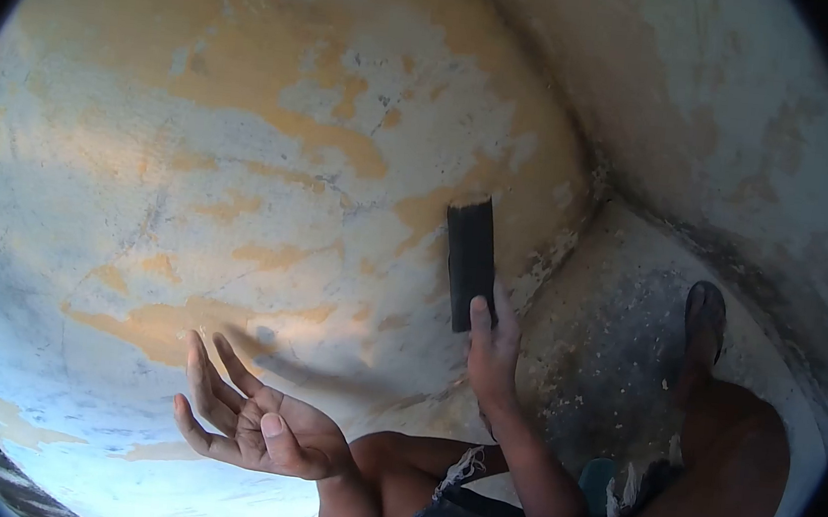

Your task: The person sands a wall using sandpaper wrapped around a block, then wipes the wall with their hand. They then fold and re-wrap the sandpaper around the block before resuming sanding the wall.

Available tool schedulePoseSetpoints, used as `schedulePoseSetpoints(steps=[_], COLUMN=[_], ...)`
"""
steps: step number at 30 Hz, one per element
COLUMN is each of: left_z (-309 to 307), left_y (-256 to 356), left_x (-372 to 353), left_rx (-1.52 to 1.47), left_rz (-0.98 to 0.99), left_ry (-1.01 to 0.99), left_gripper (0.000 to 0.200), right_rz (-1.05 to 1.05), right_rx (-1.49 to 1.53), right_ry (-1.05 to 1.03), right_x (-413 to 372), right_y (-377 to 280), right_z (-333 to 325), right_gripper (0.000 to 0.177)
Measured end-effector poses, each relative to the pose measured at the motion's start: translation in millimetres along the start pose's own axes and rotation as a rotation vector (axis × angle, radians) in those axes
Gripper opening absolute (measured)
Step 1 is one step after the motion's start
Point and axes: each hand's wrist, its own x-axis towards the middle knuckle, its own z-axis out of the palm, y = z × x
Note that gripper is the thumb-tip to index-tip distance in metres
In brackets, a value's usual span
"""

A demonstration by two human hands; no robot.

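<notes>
My right hand grips the lower end of a flat black block, thumb across its face. The block stands nearly upright, with a pale, rough edge along its top. Behind it in this view is the patchy wall, where orange-tan coating shows between whitish areas. To the left, my left hand is held palm up with its fingers spread and slightly curled. Nothing lies in that palm, and a shadow falls on the wall close to its fingers.
A second wall meets the patchy one at a dark, dirty corner. The floor is stained and strewn with pale flakes. My bent legs in frayed dark shorts and a sandalled foot take up the lower right. A teal item lies between my legs.
</notes>
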Motion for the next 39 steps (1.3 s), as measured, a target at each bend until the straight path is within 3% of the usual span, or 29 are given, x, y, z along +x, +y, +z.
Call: schedulePoseSetpoints(steps=[2, 5, 8, 11, 13, 14, 17, 20, 24, 26, 28, 30, 36, 38, 39], left_z=[-3.4, 4.0, 5.2, -0.7, 1.2, 3.5, 5.7, 0.3, 5.5, 0.8, 0.2, 4.3, -7.4, -7.9, -4.2], left_y=[-5.3, -3.3, 7.0, 1.0, -3.5, -2.5, 8.9, -0.8, 3.5, 7.5, 2.7, 0.3, 2.7, -3.0, -4.0], left_x=[0.7, -0.8, -5.3, -8.1, -7.7, -6.9, -7.8, -10.7, -7.2, -10.4, -8.6, -7.8, -10.5, -11.7, -11.7], left_rx=[-0.004, 0.013, 0.001, -0.061, -0.054, -0.032, 0.020, -0.052, -0.006, -0.014, -0.057, -0.058, -0.056, -0.062, -0.052], left_rz=[0.003, -0.054, -0.032, 0.016, -0.021, -0.055, -0.131, -0.002, -0.125, -0.095, 0.003, -0.041, -0.085, -0.066, -0.070], left_ry=[-0.012, -0.053, -0.039, -0.107, -0.116, -0.105, -0.077, -0.130, -0.099, -0.105, -0.140, -0.115, -0.173, -0.165, -0.172], left_gripper=[0.072, 0.071, 0.070, 0.070, 0.069, 0.069, 0.072, 0.066, 0.069, 0.069, 0.069, 0.068, 0.066, 0.066, 0.066], right_rz=[0.040, 0.056, 0.092, 0.044, 0.185, 0.086, 0.256, 0.299, 0.316, 0.215, 0.252, 0.300, 0.155, 0.326, 0.313], right_rx=[-0.015, -0.044, 0.096, 0.091, 0.070, 0.119, 0.188, 0.114, 0.134, 0.166, 0.176, 0.166, 0.251, 0.353, 0.345], right_ry=[-0.009, -0.018, -0.001, 0.041, 0.030, 0.054, 0.019, 0.015, 0.011, 0.026, 0.036, 0.053, 0.087, 0.075, 0.068], right_x=[-13.5, -3.7, 9.8, 3.8, -5.3, 5.9, 31.1, 6.4, 22.0, 41.4, 16.5, 13.4, 52.0, 31.4, 33.2], right_y=[31.5, 30.9, -13.8, 10.2, 27.9, 33.6, -15.1, -11.3, -10.7, -27.2, -30.6, -36.3, -54.9, -66.7, -71.8], right_z=[-3.6, -10.2, -13.6, -13.0, -9.7, -8.6, -15.1, -13.2, -16.6, -19.9, -15.5, -15.7, -14.1, -13.3, -12.0], right_gripper=[0.051, 0.048, 0.051, 0.050, 0.048, 0.050, 0.051, 0.050, 0.051, 0.050, 0.049, 0.048, 0.047, 0.046, 0.046])
